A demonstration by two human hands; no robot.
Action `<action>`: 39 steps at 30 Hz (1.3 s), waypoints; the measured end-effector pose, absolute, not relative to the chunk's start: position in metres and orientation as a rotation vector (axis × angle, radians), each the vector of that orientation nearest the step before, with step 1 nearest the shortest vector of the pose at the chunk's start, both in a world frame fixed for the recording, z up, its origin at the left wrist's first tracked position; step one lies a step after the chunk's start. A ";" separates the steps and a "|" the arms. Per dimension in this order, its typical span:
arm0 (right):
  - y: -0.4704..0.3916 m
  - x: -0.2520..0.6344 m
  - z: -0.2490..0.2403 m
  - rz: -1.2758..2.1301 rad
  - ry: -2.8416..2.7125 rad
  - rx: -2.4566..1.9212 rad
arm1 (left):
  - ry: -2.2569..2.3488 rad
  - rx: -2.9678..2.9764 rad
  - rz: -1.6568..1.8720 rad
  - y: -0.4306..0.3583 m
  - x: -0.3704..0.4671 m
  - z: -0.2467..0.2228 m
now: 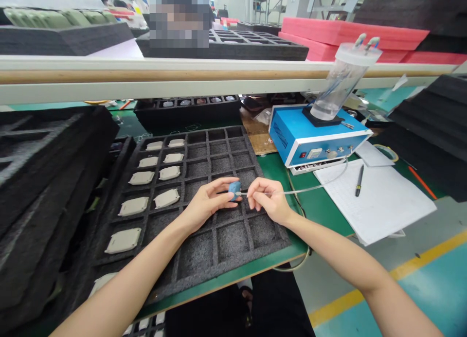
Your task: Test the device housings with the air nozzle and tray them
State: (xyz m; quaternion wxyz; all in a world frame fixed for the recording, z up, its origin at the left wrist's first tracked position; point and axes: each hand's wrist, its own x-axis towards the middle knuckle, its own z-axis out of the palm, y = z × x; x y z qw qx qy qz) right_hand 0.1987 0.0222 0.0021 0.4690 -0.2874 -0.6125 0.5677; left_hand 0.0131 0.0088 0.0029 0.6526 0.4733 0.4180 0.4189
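Observation:
Between the thumb and fingers of my left hand [209, 201] is a small blue part [234, 190], held over the black foam tray [222, 239]. My right hand [268, 198] pinches a thin clear tube [302, 191] just to the right of it. The tube's pale tip [240, 194] points at the blue part and appears to touch it; the exact contact is too small to tell. From my right hand the tube curves back to a blue and white machine [317, 137]. Several beige plastic covers [133, 206] lie in the tray's left compartments.
A clear cylinder [337, 84] stands on the machine. To the right lie paper sheets [386, 205] with a black pen [359, 180]. Stacked black foam trays [47, 191] rise at the left. A shelf rail [219, 77] crosses behind, with a person beyond it.

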 end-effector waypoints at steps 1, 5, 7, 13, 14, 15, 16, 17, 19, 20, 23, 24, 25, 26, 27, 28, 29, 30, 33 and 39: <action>0.022 0.199 0.002 1.394 -1.501 -0.702 | 0.952 1.073 0.950 0.009 0.013 0.003; 0.022 0.198 0.002 1.390 -1.499 -0.691 | 0.950 1.071 0.951 0.008 0.014 0.005; 0.023 0.198 0.002 1.387 -1.502 -0.694 | 0.951 1.069 0.952 0.008 0.014 0.005; 0.023 0.198 0.001 1.390 -1.507 -0.707 | 0.955 1.064 0.952 0.008 0.014 0.005; 0.023 0.198 0.001 1.391 -1.506 -0.709 | 0.955 1.061 0.952 0.008 0.014 0.005; 0.023 0.198 0.001 1.394 -1.505 -0.709 | 0.955 1.057 0.954 0.008 0.014 0.006; 0.023 0.198 0.001 1.396 -1.503 -0.709 | 0.956 1.052 0.955 0.008 0.015 0.006; 0.023 0.199 0.001 1.399 -1.502 -0.708 | 0.958 1.047 0.957 0.008 0.015 0.007; 0.023 0.199 0.001 1.403 -1.504 -0.709 | 0.963 1.042 0.961 0.007 0.015 0.008; 0.023 0.199 0.001 1.404 -1.505 -0.712 | 0.964 1.042 0.963 0.007 0.015 0.008; 0.022 0.199 0.001 1.403 -1.508 -0.717 | 0.959 1.044 0.964 0.007 0.015 0.006; 0.022 0.199 0.001 1.402 -1.509 -0.714 | 0.957 1.045 0.962 0.007 0.015 0.006; 0.022 0.199 0.002 1.402 -1.509 -0.711 | 0.954 1.045 0.959 0.007 0.014 0.005; 0.022 0.199 0.002 1.401 -1.510 -0.709 | 0.951 1.045 0.956 0.008 0.014 0.005; 0.022 0.198 0.002 1.400 -1.509 -0.708 | 0.949 1.046 0.955 0.008 0.014 0.005; 0.022 0.198 0.002 1.400 -1.509 -0.708 | 0.947 1.047 0.954 0.008 0.014 0.004; 0.023 0.198 0.002 1.400 -1.508 -0.709 | 0.946 1.049 0.953 0.008 0.014 0.004; 0.023 0.198 0.002 1.400 -1.507 -0.711 | 0.945 1.050 0.953 0.008 0.014 0.005; 0.023 0.199 0.001 1.398 -1.505 -0.719 | 0.941 1.051 0.953 0.008 0.013 0.005; 0.022 0.198 0.002 1.408 -1.508 -0.724 | 0.945 1.034 0.966 0.007 0.015 0.006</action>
